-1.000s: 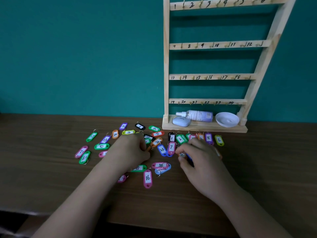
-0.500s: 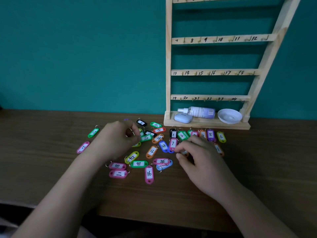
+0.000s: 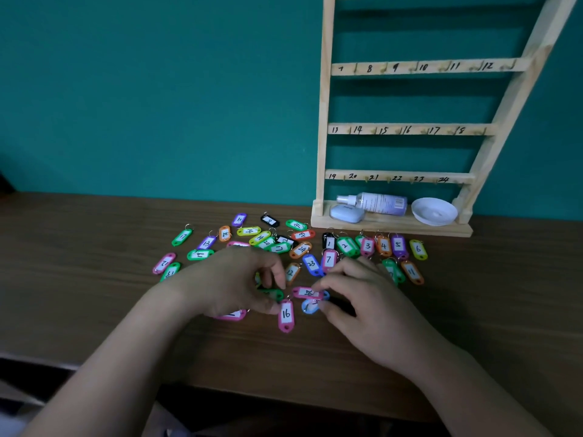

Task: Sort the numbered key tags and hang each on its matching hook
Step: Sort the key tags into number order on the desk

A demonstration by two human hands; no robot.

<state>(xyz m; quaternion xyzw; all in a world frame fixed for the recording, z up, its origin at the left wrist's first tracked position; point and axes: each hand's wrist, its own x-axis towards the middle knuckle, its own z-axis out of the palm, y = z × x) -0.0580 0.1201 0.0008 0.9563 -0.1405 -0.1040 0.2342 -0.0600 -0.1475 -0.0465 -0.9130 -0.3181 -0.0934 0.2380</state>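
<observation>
Sorting step. Toward the table's [image 3: 94, 310] front edge, beside pink tag 16 [image 3: 286, 314], the left hand [image 3: 233, 282] curls over a green tag [image 3: 273, 293], its grip unclear, and the right hand [image 3: 362, 301] pinches a blue tag [image 3: 310, 306]. Farther back, the row of tags [image 3: 367, 246] reads 1–6 before the rack [image 3: 410, 129], whose rails read 7–24. The next move likely calls for reading a number and extending the row.

Under the fingers [image 3: 279, 274], the key tags [image 3: 286, 315] are glossy coloured plastic with matt white paper inserts and thin metal rings. The worktop [image 3: 94, 294] beneath is dark, matt wood grain. Beyond the fingers, the rack [image 3: 410, 130] is pale bare wood.
</observation>
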